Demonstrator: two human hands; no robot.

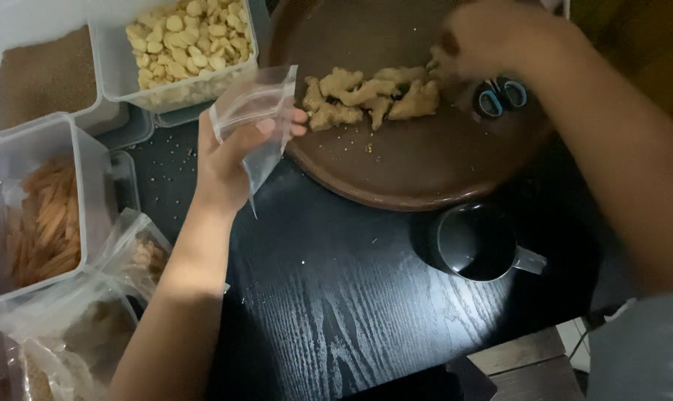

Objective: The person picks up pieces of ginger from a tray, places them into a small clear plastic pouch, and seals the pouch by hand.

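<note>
Left hand (229, 160) pinching small clear bag (256, 111) open; right hand (485, 37) blurred among fried pieces (366, 95), grip unclear. Risk: limp bag mouth folding, pieces dropping onto worktop (336, 297).

Black mug (476, 243), scissors (501, 95), tub of orange sticks (43, 223), tub of pale nuggets (184, 41)

Dark setup here: a black wood-grain table (351, 297) fills most of the view, catching a bright patch of light near the middle and scattered with tiny crumbs toward the top left. A pale wooden piece of furniture (530, 364) peeks in bottom right.
</note>
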